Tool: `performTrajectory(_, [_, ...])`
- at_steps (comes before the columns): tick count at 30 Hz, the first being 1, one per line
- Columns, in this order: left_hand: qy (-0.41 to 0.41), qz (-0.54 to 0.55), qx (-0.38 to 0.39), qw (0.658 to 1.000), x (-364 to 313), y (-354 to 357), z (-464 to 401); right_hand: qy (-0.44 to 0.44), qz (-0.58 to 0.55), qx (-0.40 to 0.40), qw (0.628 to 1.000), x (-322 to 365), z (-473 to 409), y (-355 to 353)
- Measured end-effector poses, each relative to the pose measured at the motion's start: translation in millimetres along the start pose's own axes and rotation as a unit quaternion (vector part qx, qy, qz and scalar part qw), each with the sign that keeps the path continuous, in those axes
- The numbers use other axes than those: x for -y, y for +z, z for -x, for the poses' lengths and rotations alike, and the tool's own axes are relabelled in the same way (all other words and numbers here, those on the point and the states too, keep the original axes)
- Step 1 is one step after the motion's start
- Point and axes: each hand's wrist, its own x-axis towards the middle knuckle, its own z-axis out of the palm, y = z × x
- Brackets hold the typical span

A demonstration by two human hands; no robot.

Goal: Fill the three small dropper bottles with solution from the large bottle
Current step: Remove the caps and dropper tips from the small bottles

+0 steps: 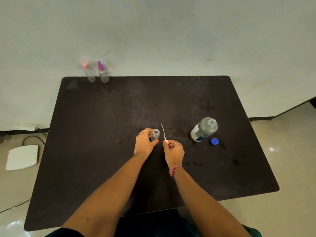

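Left grip [144, 141] curled, right grip [173, 149] pinching; forearms extended.

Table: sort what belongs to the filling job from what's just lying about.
Job: open small bottle in left hand; its dropper top in right hand; large bottle; blue cap; two capped small bottles.
Lying about: white pad, cables on floor.

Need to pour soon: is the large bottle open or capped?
Open. The large bottle stands upright with a bare neck; its blue cap lies on the table beside it.
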Motion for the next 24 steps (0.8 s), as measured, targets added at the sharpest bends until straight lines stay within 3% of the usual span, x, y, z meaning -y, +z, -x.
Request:
performTrajectory(15, [0.024,-0.045,0.04,0.998,17,-27,-2,0.017,0.017,0.017,1.0,-2,-12,-15])
performTrajectory(19, [0.052,-0.046,0.007,0.998,28,-55,-6,0.01,-0.029,-0.035,0.999,23,-19,-20])
performTrajectory(24, [0.071,0.029,-0.08,0.994,27,-91,-12,-0.08,-0.046,-0.044,0.995,76,-34,-16])
